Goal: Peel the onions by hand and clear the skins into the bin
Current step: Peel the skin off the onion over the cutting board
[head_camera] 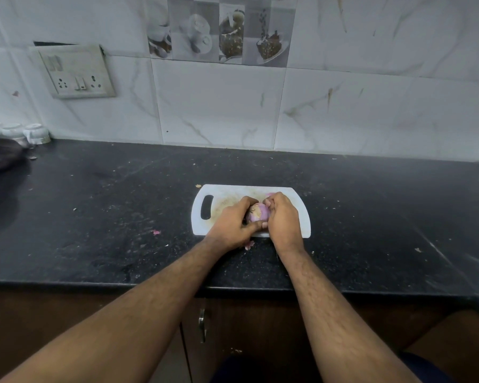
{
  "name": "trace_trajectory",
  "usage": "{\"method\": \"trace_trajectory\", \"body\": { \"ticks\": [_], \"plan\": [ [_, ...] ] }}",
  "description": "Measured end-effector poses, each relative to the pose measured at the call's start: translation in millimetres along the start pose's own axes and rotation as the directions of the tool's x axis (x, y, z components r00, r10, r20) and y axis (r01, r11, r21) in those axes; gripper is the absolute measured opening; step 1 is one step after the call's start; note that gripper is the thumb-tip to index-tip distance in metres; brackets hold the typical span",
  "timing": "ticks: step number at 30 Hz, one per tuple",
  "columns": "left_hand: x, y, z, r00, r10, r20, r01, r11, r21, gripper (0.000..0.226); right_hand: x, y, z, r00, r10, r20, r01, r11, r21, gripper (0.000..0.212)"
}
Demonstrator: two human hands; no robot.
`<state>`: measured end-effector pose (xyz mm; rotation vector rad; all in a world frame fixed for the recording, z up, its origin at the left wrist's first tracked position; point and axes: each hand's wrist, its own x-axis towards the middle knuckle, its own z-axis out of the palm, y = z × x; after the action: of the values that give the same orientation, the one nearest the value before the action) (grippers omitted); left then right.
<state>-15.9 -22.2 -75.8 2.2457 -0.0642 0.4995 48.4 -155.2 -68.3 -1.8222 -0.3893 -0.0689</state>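
Onion [257, 215] peeling looks midway, bin step not started; no bin in view. Largest first: one black counter [122, 203], one white cutting board [302, 222], two hands, one onion visible. Left hand [233, 225] cups onion over the board, right hand [281, 217] pinches at its skin. Purple skin scraps: one behind right hand [270, 194], one off board's near edge [248, 244], one farther left [156, 232], uncleared.

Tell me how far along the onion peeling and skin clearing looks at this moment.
Early to midway. Done: a few skin scraps already lie on the counter. In hand: left hand and right hand both grip one purple onion over the white cutting board, still partly skinned. Left: finishing it and binning the scraps; no bin or other onions show.
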Motion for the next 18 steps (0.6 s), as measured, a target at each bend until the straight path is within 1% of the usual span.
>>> {"method": "trace_trajectory", "body": {
  "ticks": [2,4,6,8,11,13,15,18],
  "plan": [
    [-2.0,-1.5,0.1,0.999,0.022,0.027,-0.022,1.0,0.001,0.048,2.1,2.6,-3.9,0.999,-0.034,-0.015,0.033,0.994,-0.1,0.02],
    [-4.2,-2.7,1.7,0.999,0.01,0.032,-0.009,0.999,-0.031,0.045,3.3,4.3,-4.2,0.999,-0.038,-0.005,0.037,0.986,-0.162,0.022],
    [-3.2,-2.3,1.5,1.0,-0.011,-0.005,0.011,0.998,-0.054,0.043,4.2,8.2,-3.8,0.996,-0.086,-0.035,0.077,0.976,-0.205,0.023],
    [-1.2,-2.4,0.6,1.0,-0.002,-0.029,0.001,1.0,-0.018,0.048,5.6,11.8,-4.8,0.986,-0.148,-0.073,0.128,0.964,-0.235,0.027],
    [-1.0,-1.6,0.9,1.0,-0.005,-0.01,0.005,0.999,0.038,0.058,4.6,9.4,-6.3,0.985,-0.16,-0.059,0.147,0.973,-0.179,0.029],
    [-2.1,-0.6,1.1,0.999,-0.037,-0.029,0.038,0.999,0.017,0.059,2.6,6.7,-3.4,0.982,-0.186,-0.028,0.178,0.968,-0.178,0.034],
    [-2.7,1.3,1.3,0.999,-0.036,-0.035,0.036,0.999,0.003,0.057,0.1,5.8,-1.7,0.977,-0.21,0.029,0.212,0.957,-0.196,0.032],
    [-2.1,1.1,2.4,0.999,-0.023,-0.037,0.024,0.999,0.027,0.058,-1.6,3.3,-4.2,0.987,-0.13,0.09,0.139,0.986,-0.097,0.028]
  ]
}}
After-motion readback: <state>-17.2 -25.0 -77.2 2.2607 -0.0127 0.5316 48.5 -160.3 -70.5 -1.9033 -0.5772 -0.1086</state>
